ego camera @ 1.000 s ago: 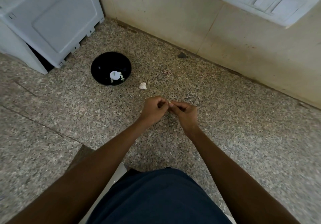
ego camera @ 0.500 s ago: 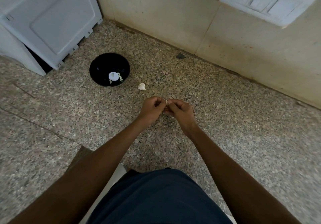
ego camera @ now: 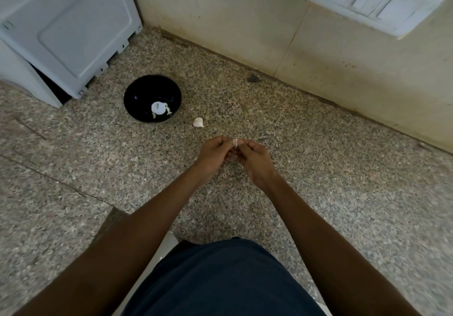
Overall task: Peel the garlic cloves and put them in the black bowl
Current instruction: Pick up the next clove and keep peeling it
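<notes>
head cam | worn, looks forward-down (wide-angle) | near hands, over speckled counter

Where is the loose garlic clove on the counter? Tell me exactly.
In the head view, the loose garlic clove lies on the speckled counter, just right of the black bowl and beyond the left hand, touching neither.

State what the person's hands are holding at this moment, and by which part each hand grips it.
A garlic clove, pinched at the fingertips between the left hand and right hand, one on each side; which end each grips cannot be told.
</notes>
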